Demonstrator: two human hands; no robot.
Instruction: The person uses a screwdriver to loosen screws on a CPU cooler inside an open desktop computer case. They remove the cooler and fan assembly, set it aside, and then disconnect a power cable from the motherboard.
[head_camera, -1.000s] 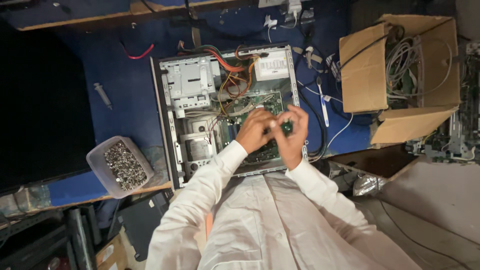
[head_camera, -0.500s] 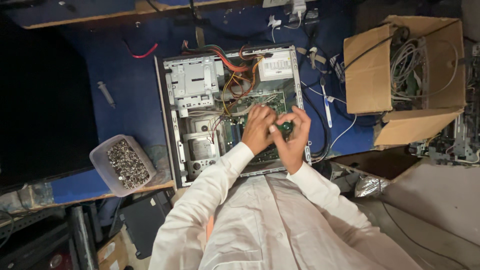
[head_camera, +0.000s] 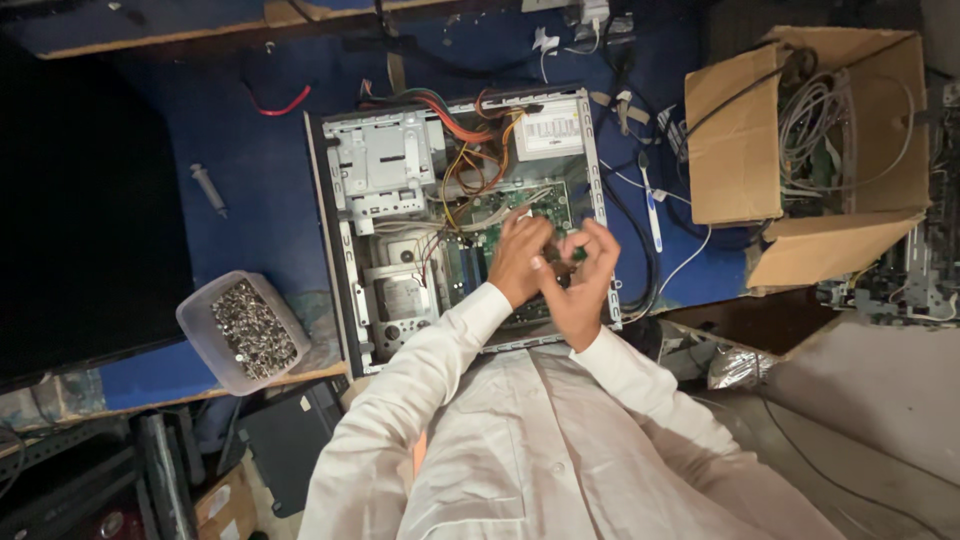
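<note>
Open grey metal computer case (head_camera: 375, 160) is side-off, both my hands, left hand (head_camera: 518, 258) and right hand (head_camera: 583, 283), pinched together on something small over the green motherboard (head_camera: 520, 205), can't tell what, so I'd guess mid-job.

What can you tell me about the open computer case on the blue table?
The computer case is a grey metal tower lying on its side with the side panel off. Inside are a green circuit board, a metal drive cage and orange, yellow and red wires. It lies on the blue table. The left hand and right hand work together over the board.

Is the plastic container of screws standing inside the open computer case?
No, the container of screws sits on the blue table, left of the computer case.
</note>
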